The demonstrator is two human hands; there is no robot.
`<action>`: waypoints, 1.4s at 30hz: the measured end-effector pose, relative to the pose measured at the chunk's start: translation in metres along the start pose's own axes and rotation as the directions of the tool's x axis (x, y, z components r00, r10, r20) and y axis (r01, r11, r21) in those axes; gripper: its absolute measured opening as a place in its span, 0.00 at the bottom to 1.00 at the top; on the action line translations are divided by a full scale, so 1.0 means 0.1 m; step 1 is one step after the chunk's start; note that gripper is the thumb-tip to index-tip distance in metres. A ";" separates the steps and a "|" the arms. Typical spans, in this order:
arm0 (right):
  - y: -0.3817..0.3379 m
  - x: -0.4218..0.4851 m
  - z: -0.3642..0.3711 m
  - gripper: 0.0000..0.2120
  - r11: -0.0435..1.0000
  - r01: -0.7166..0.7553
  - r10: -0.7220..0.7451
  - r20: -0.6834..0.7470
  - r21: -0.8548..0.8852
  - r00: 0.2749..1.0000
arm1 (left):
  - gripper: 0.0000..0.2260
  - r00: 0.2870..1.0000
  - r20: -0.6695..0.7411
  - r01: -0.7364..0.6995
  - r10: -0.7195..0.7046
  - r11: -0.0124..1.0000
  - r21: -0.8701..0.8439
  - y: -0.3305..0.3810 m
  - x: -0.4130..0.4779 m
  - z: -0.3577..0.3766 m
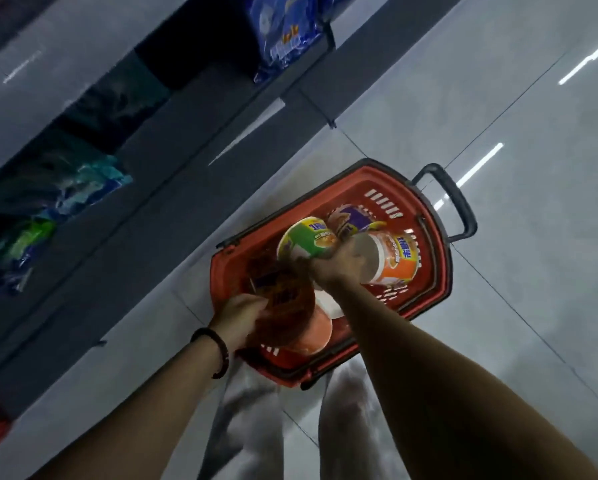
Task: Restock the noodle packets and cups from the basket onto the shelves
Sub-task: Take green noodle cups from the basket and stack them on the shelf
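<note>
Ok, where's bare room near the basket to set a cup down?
Bare floor lies right of the basket, past its black handle, and in a strip between basket and shelves. Inside it's crowded: cups, left hand and right hand.

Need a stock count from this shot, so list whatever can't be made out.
Head view only.
Right hand: its fingers are hidden between the green round noodle cup and orange round noodle cup; which it grips is unclear.
Dark red noodle cup held by the left hand: label motion-blurred.
Red plastic basket: forearms cover its near half.
Blue-green shelf packets: dim, blurred, cut by left edge.
</note>
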State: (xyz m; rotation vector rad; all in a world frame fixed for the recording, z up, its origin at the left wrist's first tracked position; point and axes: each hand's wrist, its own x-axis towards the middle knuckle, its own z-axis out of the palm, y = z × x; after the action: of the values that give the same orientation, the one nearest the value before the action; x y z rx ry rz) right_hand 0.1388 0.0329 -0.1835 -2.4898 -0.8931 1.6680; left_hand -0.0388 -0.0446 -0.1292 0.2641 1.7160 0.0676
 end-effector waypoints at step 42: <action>-1.27 -3.09 -2.60 0.12 0.487 0.596 -0.609 -0.241 0.639 0.756 | 0.39 0.801 0.014 -0.532 0.598 0.723 -0.442 1.95 -3.47 -0.17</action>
State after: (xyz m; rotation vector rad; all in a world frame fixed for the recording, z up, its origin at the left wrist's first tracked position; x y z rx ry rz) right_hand 0.2210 0.0720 0.2298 -1.4119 -0.8015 1.3876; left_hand 0.0195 0.0730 0.2467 0.4563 1.3632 0.8477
